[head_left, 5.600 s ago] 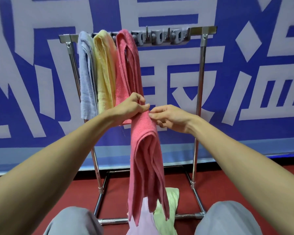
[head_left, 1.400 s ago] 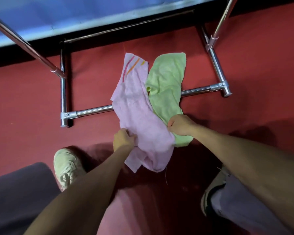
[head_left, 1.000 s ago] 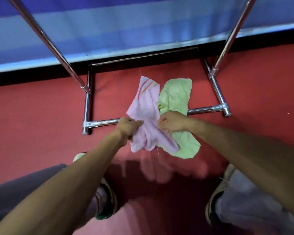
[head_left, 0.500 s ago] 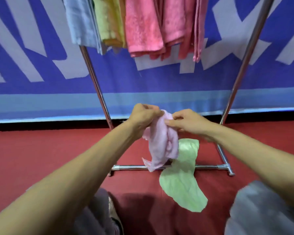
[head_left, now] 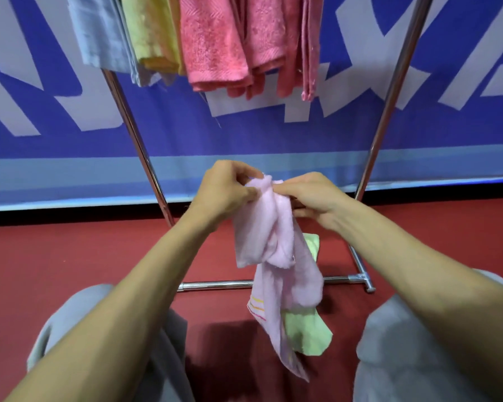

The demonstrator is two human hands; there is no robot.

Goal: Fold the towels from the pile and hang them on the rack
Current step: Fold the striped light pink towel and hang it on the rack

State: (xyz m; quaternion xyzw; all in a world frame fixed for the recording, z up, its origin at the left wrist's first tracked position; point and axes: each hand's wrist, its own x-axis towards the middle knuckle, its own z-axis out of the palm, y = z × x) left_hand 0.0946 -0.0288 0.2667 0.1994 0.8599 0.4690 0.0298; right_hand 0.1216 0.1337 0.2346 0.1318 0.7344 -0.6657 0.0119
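Pink towel (head_left: 273, 242) hangs bunched below my left hand (head_left: 224, 192) and right hand (head_left: 311, 195), both pinching its top edge before the rack (head_left: 138, 146). Twisted so, it may fold crooked, or slip onto the green towel (head_left: 308, 335).

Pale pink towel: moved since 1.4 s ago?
Yes. The pale pink towel went up off the rack's bottom bar, now hanging from the left hand and right hand.

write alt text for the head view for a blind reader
The left hand and right hand pinch the top of a crumpled pale pink towel before a chrome rack. A green towel lies on the red floor below; a blue-grey towel, a yellow towel and pink towels hang above.
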